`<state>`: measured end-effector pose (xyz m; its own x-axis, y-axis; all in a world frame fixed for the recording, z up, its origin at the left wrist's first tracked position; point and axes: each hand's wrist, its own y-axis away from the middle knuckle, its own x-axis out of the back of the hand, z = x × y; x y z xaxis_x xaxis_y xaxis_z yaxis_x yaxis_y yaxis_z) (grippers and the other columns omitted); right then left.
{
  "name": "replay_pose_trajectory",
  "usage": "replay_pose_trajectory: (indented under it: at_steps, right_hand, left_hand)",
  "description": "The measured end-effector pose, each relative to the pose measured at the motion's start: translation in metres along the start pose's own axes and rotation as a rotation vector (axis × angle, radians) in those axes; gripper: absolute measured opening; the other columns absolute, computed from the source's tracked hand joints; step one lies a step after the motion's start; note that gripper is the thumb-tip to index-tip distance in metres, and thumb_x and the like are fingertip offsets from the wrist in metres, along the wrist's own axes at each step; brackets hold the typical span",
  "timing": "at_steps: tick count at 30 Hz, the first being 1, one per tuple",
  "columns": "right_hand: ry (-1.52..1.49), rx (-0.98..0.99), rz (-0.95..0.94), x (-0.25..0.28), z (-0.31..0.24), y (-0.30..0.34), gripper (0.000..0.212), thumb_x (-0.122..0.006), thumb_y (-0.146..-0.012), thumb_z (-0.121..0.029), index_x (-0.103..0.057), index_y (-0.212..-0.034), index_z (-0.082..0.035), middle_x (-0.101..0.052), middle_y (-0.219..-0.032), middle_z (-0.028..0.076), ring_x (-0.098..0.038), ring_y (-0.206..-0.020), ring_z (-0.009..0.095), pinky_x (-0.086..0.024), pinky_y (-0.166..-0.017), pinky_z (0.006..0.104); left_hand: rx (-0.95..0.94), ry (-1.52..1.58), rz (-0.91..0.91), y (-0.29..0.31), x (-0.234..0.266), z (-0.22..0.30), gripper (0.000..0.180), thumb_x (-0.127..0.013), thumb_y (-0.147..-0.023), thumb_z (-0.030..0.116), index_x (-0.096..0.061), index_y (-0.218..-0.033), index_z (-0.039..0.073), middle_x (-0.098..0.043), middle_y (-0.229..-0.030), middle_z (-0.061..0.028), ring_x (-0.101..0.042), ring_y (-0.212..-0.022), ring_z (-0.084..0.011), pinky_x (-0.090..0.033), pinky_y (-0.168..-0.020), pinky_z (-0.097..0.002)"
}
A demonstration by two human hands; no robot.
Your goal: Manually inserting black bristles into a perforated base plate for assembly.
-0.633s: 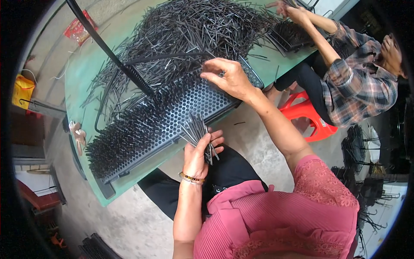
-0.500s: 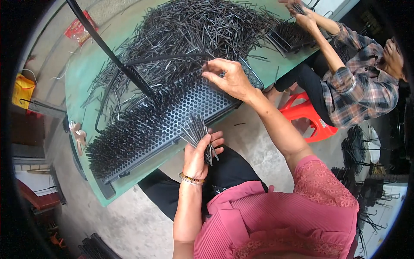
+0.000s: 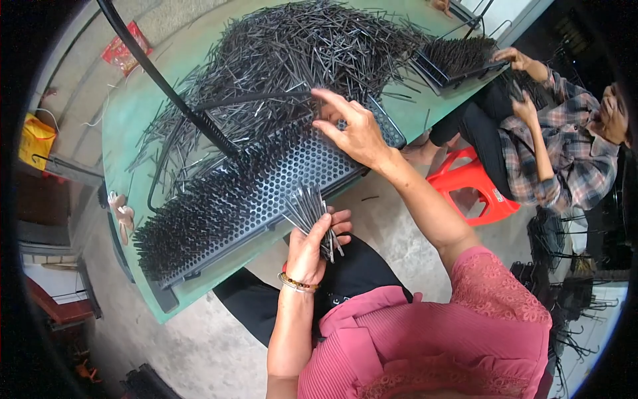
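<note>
My left hand [image 3: 311, 249] is closed round a fanned bundle of thin dark sticks [image 3: 306, 207], held just off the near edge of a black perforated tray [image 3: 325, 159]. Short dark sticks [image 3: 193, 209] stand upright and densely in the tray's holes along its left end and far side; the bare holes show on the near and right side. My right hand [image 3: 359, 135] is over the tray's far right part, palm down, with thumb and forefinger apart and no stick visible between them. Its other fingers are partly hidden.
A large heap of loose dark sticks [image 3: 306, 50] covers the green table [image 3: 159, 296] behind the tray. A black rod [image 3: 156, 83] slants across the tray. At right, a co-worker [image 3: 561, 149] sits by a red stool [image 3: 475, 193] and a second filled tray [image 3: 458, 56].
My right thumb and forefinger have spread apart. My left hand with the bundle has shifted slightly right. The co-worker's hands have come down from the table's far side, nearer their body.
</note>
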<state>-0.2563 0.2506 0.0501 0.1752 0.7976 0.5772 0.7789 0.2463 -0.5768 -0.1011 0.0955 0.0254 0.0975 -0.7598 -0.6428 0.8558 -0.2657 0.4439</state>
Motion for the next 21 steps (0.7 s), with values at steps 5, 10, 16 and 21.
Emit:
replay_pose_trajectory:
  at_steps: [5, 10, 16, 21]
  right_hand:
    - [0.105, 0.201, 0.068, -0.005, 0.003, 0.001, 0.046, -0.071, -0.075, -0.009, -0.059, -0.119, -0.011, -0.067, -0.087, 0.005, -0.061, -0.069, 0.016, -0.045, -0.070, 0.0299]
    - [0.196, 0.298, 0.065, -0.009, 0.010, 0.003, 0.027, -0.070, -0.077, -0.010, -0.065, -0.103, -0.007, -0.066, -0.088, 0.004, -0.061, -0.075, 0.018, -0.042, -0.069, 0.0296]
    - [0.205, 0.290, 0.004, -0.003, 0.005, 0.004, 0.019, -0.070, -0.076, -0.012, -0.068, -0.094, -0.006, -0.059, -0.088, 0.006, -0.057, -0.078, 0.019, -0.041, -0.070, 0.0315]
    - [0.160, 0.212, 0.101, 0.004, -0.012, 0.011, 0.014, -0.069, -0.078, -0.011, -0.069, -0.090, -0.004, -0.062, -0.086, 0.007, -0.059, -0.076, 0.020, -0.045, -0.067, 0.0311]
  left_hand:
    - [-0.071, 0.047, 0.059, -0.010, -0.002, -0.003, 0.030, -0.058, -0.090, 0.015, -0.051, -0.113, -0.003, -0.062, -0.109, -0.0212, -0.065, -0.088, -0.0227, -0.056, -0.072, -0.0322]
    - [-0.042, 0.042, 0.036, -0.009, 0.002, -0.009, 0.028, -0.056, -0.092, 0.014, -0.051, -0.113, -0.003, -0.062, -0.103, -0.0187, -0.064, -0.087, -0.0232, -0.056, -0.076, -0.0353]
    - [0.018, 0.071, 0.057, -0.008, 0.003, -0.008, 0.024, -0.054, -0.092, 0.016, -0.052, -0.112, 0.002, -0.064, -0.098, -0.0136, -0.065, -0.085, -0.0216, -0.057, -0.073, -0.0353]
    - [-0.001, 0.065, 0.041, -0.005, 0.003, -0.006, 0.029, -0.055, -0.093, 0.018, -0.051, -0.116, 0.002, -0.064, -0.099, -0.0133, -0.063, -0.079, -0.0171, -0.054, -0.066, -0.0297]
